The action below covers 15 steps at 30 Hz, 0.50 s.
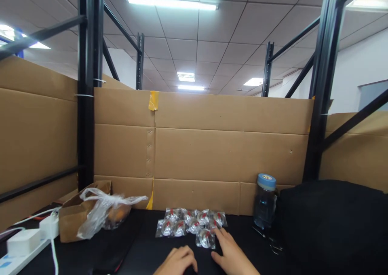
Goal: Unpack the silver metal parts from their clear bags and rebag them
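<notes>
Several small clear packets (179, 228) lie in loose rows on the black tabletop, each with a round, silvery piece and a red mark inside. What the pieces are I cannot make out. One packet (205, 239) sits nearer to me than the others. My right hand (232, 252) reaches in at that packet's right side, fingers stretched out and thumb apart, its fingertips at the packets' edge. Lower and to the left, my left hand (178, 261) rests near the front with loosely bent fingers, nothing visible in it. The bottom of the picture cuts off part of it.
A clear bottle with a blue lid (266, 182) stands back right, beside a large black bag (333, 226). Eyeglasses (274, 244) lie before the bottle. At left are a tied plastic bag (113, 214), a cardboard box (71, 222) and a power strip (30, 252). Cardboard walls (200, 153) surround the table.
</notes>
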Tool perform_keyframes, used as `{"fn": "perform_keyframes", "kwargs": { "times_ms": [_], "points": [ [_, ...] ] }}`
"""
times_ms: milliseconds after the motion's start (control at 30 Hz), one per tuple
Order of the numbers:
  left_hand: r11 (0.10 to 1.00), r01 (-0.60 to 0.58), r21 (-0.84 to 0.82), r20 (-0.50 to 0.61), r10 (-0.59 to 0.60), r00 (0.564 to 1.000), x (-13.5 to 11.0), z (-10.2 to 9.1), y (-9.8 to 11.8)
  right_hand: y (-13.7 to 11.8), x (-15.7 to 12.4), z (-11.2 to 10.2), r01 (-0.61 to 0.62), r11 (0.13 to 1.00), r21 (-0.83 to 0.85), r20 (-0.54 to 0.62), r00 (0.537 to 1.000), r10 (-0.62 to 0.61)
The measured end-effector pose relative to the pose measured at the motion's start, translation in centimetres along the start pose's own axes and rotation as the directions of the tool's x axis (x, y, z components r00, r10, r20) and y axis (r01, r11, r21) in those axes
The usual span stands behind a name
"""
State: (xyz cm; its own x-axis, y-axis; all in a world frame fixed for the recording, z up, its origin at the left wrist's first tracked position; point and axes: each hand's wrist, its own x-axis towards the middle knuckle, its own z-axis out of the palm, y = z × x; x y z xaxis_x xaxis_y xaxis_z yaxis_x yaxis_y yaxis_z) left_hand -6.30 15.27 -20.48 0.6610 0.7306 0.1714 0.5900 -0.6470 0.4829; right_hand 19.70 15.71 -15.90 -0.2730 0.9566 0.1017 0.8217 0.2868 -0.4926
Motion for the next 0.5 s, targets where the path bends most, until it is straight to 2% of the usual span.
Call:
{"fn": "perform_keyframes", "kwargs": {
  "times_ms": [33, 167, 333, 500],
  "points": [
    [0.999, 0.042, 0.02, -0.064, -0.04, 0.997, -0.5, -0.7, 0.3, -0.2, -0.1, 0.1, -0.019, 0.999, -0.035, 0.009, 1.0, 0.019],
    [0.984, 0.175, -0.037, -0.189, -0.179, 0.966, -2.4, -3.1, 1.9, -1.1, -0.3, 0.4, -0.05, 0.99, -0.135, 0.059, 0.997, 0.058],
    [0.976, 0.198, -0.088, -0.21, -0.213, 0.954, -2.6, -3.7, 2.5, -1.5, -0.6, 0.6, -0.006, 0.986, -0.164, 0.062, 0.998, 0.017],
    [0.981, 0.183, -0.06, -0.178, -0.191, 0.965, -2.8, -3.9, 2.6, -1.9, -0.9, -0.3, 0.034, 0.99, -0.139, 0.068, 0.997, -0.024]
  ]
}}
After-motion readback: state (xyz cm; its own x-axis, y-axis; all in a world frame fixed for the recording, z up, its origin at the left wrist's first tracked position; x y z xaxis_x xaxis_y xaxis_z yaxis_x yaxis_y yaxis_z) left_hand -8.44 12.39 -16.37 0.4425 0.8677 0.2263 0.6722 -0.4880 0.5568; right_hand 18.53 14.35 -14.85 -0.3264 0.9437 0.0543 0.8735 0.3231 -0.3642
